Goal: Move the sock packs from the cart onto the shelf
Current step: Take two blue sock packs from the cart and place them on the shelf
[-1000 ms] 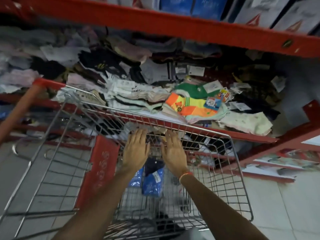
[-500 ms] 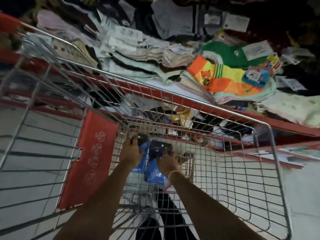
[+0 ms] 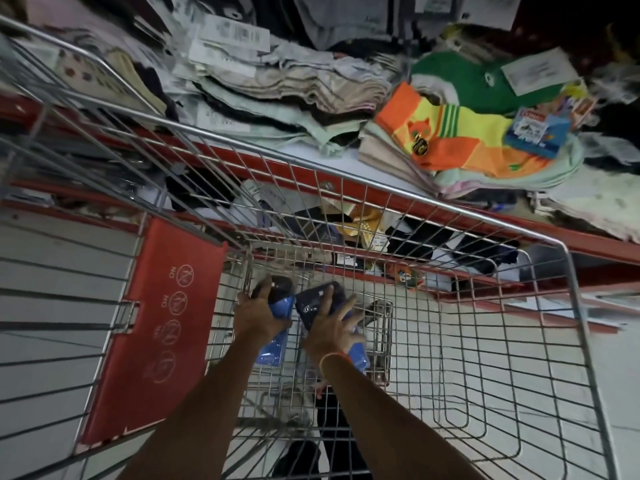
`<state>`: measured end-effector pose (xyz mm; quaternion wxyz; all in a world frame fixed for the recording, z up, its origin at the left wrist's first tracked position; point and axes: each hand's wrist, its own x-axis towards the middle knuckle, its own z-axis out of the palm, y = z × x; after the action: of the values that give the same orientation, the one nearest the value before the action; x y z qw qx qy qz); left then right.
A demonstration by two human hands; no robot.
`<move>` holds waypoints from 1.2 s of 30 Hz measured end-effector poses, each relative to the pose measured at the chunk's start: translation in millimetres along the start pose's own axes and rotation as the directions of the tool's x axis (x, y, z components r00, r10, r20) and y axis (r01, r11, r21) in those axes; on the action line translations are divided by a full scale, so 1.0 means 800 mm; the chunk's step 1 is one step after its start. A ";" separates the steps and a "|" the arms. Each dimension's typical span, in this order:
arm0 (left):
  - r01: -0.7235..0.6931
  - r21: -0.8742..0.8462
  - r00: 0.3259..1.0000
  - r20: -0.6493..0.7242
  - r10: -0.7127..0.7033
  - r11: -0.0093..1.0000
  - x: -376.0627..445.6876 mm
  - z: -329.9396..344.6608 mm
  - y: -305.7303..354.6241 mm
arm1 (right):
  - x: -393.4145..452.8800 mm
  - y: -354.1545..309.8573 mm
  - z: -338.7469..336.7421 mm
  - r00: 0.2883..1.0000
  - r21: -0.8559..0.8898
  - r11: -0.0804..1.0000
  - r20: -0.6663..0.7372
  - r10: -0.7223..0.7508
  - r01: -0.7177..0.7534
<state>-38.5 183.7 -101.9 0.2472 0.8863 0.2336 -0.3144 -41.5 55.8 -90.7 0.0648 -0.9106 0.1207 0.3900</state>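
Note:
Both my arms reach down into the wire cart (image 3: 408,188). My left hand (image 3: 258,315) is closed around a blue-wrapped sock pack (image 3: 275,337) at the cart's bottom left. My right hand (image 3: 334,329) grips a dark navy sock pack (image 3: 317,301) in shiny plastic just beside it; an orange band sits on that wrist. Beyond the cart's far rim runs the red-edged shelf (image 3: 349,194), piled with folded socks, among them an orange and yellow pair (image 3: 453,140) and a green one (image 3: 460,83).
A red plastic child-seat flap (image 3: 156,327) with warning icons hangs on the cart's left side. A lower shelf behind the wire holds more dark and yellow socks (image 3: 367,223). Pale floor tiles (image 3: 540,337) show through the cart's mesh at right.
My hands dropped from the cart's front rim down to the bottom and closed on the two packs. The camera tilted lower and closer to the cart.

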 end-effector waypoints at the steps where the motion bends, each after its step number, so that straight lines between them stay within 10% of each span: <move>1: 0.020 -0.011 1.000 0.003 -0.020 1.000 -0.007 0.004 -0.002 | -0.002 0.006 0.002 1.000 -0.010 1.000 -0.013 -0.005 0.005; 17: -0.161 -0.099 0.943 -0.309 0.123 0.982 -0.130 -0.067 0.045 | -0.103 0.089 -0.107 0.884 0.303 0.878 -0.405 -0.234 0.372; 36: -0.729 0.115 0.271 -0.856 0.439 0.675 -0.309 -0.360 0.279 | -0.290 0.099 -0.436 0.242 0.167 0.609 -0.969 -0.042 0.776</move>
<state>44.3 116.8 324.9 0.3356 0.8920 0.0173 0.3024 24.9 -55.1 315.6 0.3989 -0.8740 -0.0089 -0.2775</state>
